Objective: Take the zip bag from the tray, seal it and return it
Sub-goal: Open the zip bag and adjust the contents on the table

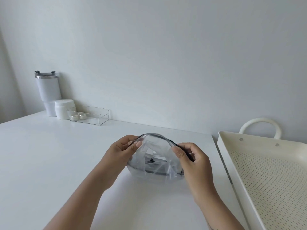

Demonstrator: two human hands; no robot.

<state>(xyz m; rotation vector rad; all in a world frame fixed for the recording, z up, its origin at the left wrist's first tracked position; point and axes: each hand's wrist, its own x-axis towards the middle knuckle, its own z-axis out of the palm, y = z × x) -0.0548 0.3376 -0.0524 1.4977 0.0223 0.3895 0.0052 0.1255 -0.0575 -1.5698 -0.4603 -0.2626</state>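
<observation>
While the zip bag [155,156] sits out of the tray [223,146], held above the table [49,155] between both hands, its top edge bows upward in an arc. Left hand [120,151] pinches the left end of the zip, seemingly at the puller; right hand [193,157] pinches the right end of the dark zip line. Likely risks: the clear film buckles and jams the slider, or the dark contents snag the track if the edge stays slack. Count: one bag, one perforated tray, one tumbler [47,92], one white jar [64,108], one clear bin [89,114] holding two small containers.
</observation>
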